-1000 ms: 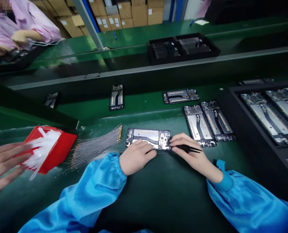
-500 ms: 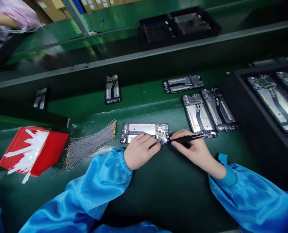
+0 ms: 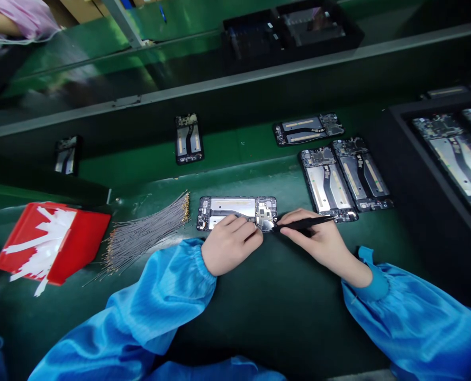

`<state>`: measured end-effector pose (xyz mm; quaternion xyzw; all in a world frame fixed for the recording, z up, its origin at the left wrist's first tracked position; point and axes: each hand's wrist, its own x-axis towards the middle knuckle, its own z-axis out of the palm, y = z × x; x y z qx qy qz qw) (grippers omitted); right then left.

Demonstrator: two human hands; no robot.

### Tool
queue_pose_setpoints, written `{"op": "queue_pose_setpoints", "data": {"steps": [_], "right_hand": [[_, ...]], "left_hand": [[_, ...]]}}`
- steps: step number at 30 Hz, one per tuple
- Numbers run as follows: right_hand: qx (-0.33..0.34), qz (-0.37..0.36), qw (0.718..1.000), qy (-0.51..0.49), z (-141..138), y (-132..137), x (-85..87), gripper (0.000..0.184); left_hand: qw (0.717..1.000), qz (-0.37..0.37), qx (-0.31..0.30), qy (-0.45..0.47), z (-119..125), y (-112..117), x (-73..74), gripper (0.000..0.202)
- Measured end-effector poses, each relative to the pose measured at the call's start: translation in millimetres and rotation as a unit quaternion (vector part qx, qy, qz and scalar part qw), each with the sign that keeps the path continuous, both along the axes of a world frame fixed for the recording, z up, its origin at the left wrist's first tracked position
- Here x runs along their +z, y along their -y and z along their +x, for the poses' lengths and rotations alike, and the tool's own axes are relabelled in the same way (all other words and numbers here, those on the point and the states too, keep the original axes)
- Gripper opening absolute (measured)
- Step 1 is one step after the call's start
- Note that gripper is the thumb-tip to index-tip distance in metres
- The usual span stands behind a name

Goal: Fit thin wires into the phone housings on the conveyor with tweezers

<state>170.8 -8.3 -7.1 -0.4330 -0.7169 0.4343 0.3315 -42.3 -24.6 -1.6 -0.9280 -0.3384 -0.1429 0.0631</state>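
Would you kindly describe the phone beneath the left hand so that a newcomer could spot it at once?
On the green workbench, find the bundle of thin grey cables. Just right of it, an opened phone lies lengthwise left to right. Unlike the other opened phones, it has the left hand over its near edge and black tweezers at its right end.

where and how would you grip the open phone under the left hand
Probably pinch the phone across its long edges at the left end, from above: it lies flat, that end uncovered, while the left hand and tweezers crowd the rest and wires sit close leftward.
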Motion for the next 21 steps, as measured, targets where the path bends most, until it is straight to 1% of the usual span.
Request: {"op": "queue_pose_setpoints", "data": {"steps": [4, 7, 12, 15, 18, 21], "right_hand": [[0.011, 0.023, 1.000, -0.010, 0, 0, -1.3, 0.009], [0.025, 0.062, 0.998, -0.007, -1, 1, 0.1, 0.009], [0.063, 0.134, 0.989, 0.030, -5, 6, 3.4, 0.012], [0.063, 0.123, 0.990, 0.027, -4, 5, 4.0, 0.012], [0.056, 0.106, 0.993, 0.009, -2, -4, 8.2, 0.015], [0.084, 0.127, 0.987, 0.049, -3, -17, 14.2, 0.031]], "left_hand": [[1.000, -0.003, 0.000, 0.006, 0, 0, 0.0, 0.014], [1.000, -0.008, -0.002, 0.009, 0, 0, 0.8, 0.016], [0.999, -0.030, 0.005, 0.010, 1, -1, 3.2, 0.018], [0.998, -0.063, 0.016, 0.029, 1, -2, 2.1, 0.019], [0.990, -0.116, 0.035, 0.066, 2, -5, -0.5, 0.021], [0.980, -0.157, 0.070, 0.102, 4, -7, -2.1, 0.020]]}}
